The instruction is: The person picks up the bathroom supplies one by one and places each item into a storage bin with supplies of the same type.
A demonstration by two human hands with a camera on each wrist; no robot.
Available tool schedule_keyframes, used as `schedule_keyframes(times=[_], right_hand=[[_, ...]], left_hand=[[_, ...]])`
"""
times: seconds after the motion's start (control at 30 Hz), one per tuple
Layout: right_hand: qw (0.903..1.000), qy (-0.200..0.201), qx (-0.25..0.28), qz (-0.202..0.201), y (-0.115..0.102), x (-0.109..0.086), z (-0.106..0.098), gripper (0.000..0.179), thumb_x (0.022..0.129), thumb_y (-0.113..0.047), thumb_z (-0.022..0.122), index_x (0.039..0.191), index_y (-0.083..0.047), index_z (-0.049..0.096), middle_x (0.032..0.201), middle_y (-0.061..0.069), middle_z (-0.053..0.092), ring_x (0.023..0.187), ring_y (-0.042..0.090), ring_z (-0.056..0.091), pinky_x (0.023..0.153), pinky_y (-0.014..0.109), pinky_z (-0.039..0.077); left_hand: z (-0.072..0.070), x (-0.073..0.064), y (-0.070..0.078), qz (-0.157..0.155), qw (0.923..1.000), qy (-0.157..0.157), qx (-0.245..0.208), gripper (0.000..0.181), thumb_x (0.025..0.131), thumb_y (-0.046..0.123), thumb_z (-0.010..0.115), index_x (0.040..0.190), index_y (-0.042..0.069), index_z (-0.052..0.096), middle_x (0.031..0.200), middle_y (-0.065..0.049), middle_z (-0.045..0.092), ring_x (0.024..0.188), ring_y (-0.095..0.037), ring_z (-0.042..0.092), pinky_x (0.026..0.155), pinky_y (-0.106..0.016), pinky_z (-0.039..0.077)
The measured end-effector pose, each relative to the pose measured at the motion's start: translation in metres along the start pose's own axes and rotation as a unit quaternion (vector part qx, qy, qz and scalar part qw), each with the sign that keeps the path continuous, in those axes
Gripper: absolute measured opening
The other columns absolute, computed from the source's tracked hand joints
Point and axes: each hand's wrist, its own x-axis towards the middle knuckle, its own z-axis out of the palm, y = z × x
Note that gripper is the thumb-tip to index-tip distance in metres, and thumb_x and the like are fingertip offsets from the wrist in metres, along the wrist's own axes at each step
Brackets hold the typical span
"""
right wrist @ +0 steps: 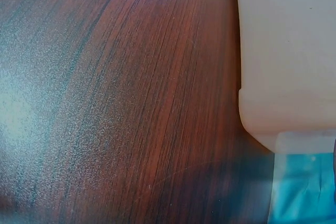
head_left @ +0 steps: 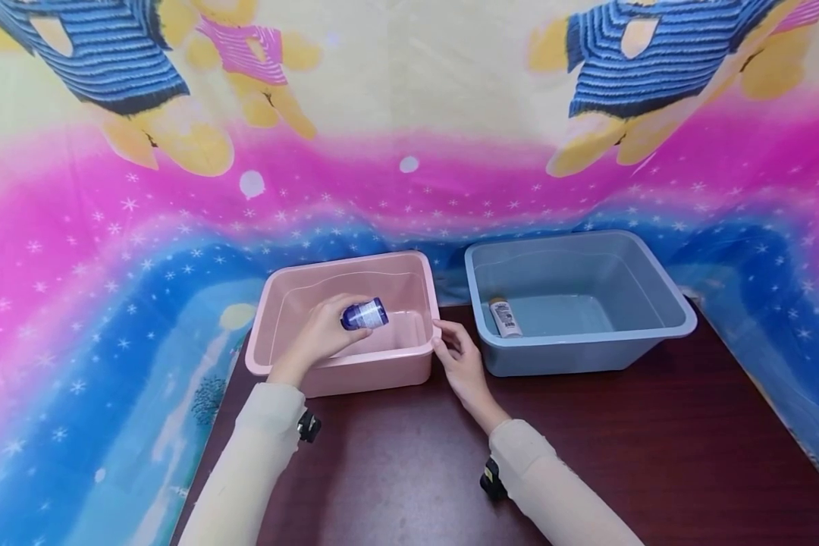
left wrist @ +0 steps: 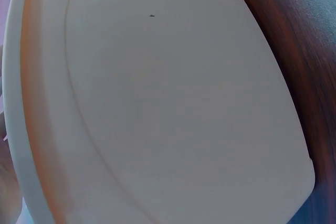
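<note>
In the head view my left hand (head_left: 323, 331) grips a dark blue bottle (head_left: 365, 313) with a pale label, tilted inside the opening of the pink basin (head_left: 375, 378). My right hand (head_left: 462, 365) touches that basin's right rim with its fingertips; whether the thumb pinches the rim is hard to see. The basin's outer wall (left wrist: 173, 93) fills most of the left wrist view, with a bit of my left hand at the left edge. In the right wrist view only a corner of the basin (right wrist: 289, 61) shows.
A blue-grey basin (head_left: 573, 353) stands to the right on the dark wooden table (head_left: 409, 478). Inside it, by the left wall, leans a white bottle (head_left: 505, 318) with a brownish cap. A printed cloth (head_left: 396, 182) hangs behind and along the table's sides.
</note>
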Motion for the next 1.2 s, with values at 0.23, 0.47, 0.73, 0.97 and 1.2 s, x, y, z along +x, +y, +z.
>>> schedule_keyframes(times=[0.23,0.47,0.73,0.97,1.2], right_hand=[[1.0000,0.000,0.003,0.000,0.000,0.000,0.000,0.032,0.091,-0.007,0.059,0.121,-0.001,0.055,0.120,0.022,0.055,0.108,0.028,0.052,0.080,0.025,0.046],[1.0000,-0.002,-0.002,-0.002,-0.001,0.000,0.001,0.031,0.091,-0.007,0.058,0.121,0.000,0.055,0.119,0.023,0.055,0.108,0.031,0.052,0.078,0.023,0.045],[1.0000,-0.004,-0.004,0.001,-0.002,0.000,0.000,0.031,0.091,-0.010,0.058,0.121,-0.002,0.055,0.120,0.023,0.055,0.108,0.030,0.052,0.080,0.028,0.045],[1.0000,0.000,-0.008,0.002,-0.002,0.000,0.000,0.031,0.091,-0.009,0.058,0.121,-0.002,0.055,0.119,0.020,0.056,0.108,0.029,0.053,0.081,0.029,0.045],[1.0000,0.000,-0.003,-0.003,-0.001,-0.001,0.000,0.032,0.091,-0.008,0.058,0.122,-0.001,0.055,0.120,0.021,0.056,0.109,0.031,0.052,0.082,0.035,0.045]], left_hand=[[0.004,0.005,-0.002,-0.003,0.9999,-0.011,-0.008,0.054,0.073,0.026,0.079,0.122,0.019,0.060,0.117,-0.004,0.061,0.095,-0.020,0.057,0.080,-0.038,0.046],[0.004,0.008,-0.007,-0.011,0.9997,-0.019,-0.004,0.053,0.072,0.026,0.080,0.122,0.019,0.061,0.116,-0.005,0.061,0.094,-0.020,0.057,0.080,-0.039,0.047],[0.004,0.010,-0.009,-0.024,0.9990,-0.037,-0.006,0.053,0.072,0.025,0.080,0.122,0.019,0.061,0.117,-0.006,0.061,0.095,-0.022,0.057,0.081,-0.040,0.047],[0.008,0.013,-0.013,-0.029,0.9979,-0.051,-0.026,0.054,0.071,0.023,0.080,0.121,0.018,0.061,0.114,-0.005,0.062,0.092,-0.020,0.058,0.079,-0.037,0.048],[0.012,0.017,-0.018,-0.042,0.9961,-0.065,-0.042,0.054,0.070,0.022,0.081,0.120,0.017,0.061,0.113,-0.005,0.063,0.090,-0.021,0.058,0.078,-0.037,0.049]])
